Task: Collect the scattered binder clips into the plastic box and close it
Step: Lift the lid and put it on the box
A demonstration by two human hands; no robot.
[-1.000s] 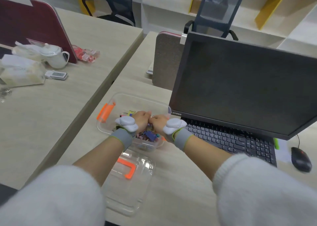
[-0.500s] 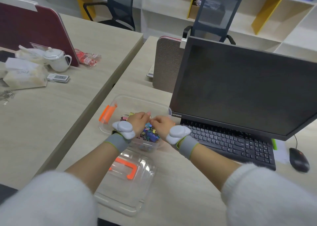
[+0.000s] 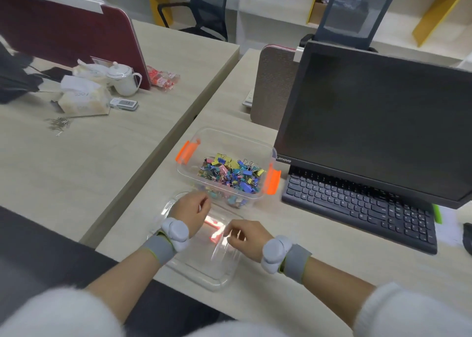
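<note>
**Clips in the box, lid off, both hands at the lid**

At frame centre, on the pale desk [image 3: 319,272], a clear plastic box [image 3: 229,138], uncovered. An orange latch [image 3: 185,152] on its left end, another [image 3: 272,181] on its right end. Inside, heaped toward the right and near side, the binder clips [image 3: 231,174]: blue, yellow, pink and green, all within the walls.

Just below the box, flat on the desk and close to its near wall, the clear lid [image 3: 204,267]. An orange-red part [image 3: 214,228] at mid-panel, smeared by blur and glare.

Left hand [image 3: 190,209] over the lid's upper-left corner, fingers curled downward. Right hand [image 3: 246,237] at the lid's right side, fingers bent, tips down at the plastic. Too blurred to tell whether either hand grips the lid or merely rests on it.

A grey band [image 3: 296,260] and a white puck [image 3: 176,230] at each wrist. Fluffy white sleeves [image 3: 408,313] in the bottom corners.

At right, a dark monitor [image 3: 370,122] above a black keyboard [image 3: 357,206], with the box's right latch just beside the monitor's lower-left corner. At upper left, on a second desk [image 3: 76,168], a white teapot [image 3: 122,78], a tissue pack [image 3: 81,99] and a small heap of metal pieces [image 3: 57,124].
</note>
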